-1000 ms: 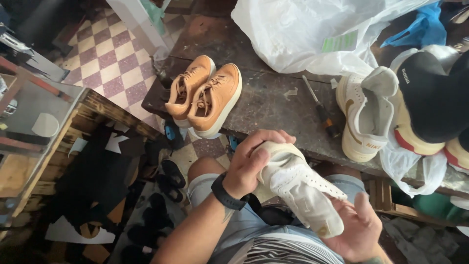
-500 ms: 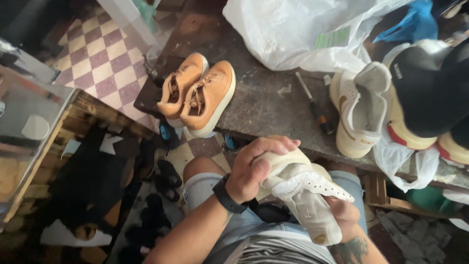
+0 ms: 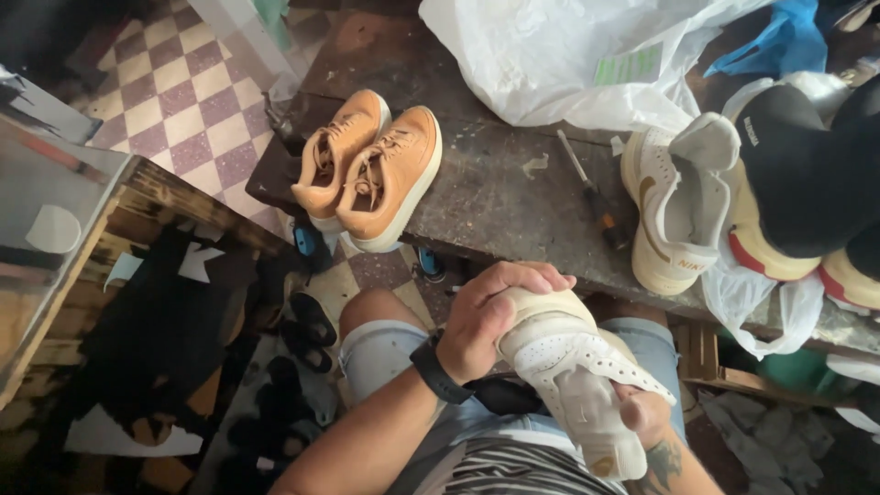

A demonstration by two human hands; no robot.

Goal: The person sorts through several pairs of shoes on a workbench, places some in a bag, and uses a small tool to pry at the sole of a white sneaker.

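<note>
Right hand mostly behind sneaker

Both hands' fingers curled, gripping.

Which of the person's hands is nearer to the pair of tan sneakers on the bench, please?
Left. The left hand grips the toe of the white sneaker, just below the tan sneakers. The right hand supports the shoe from underneath, farther away.
</note>
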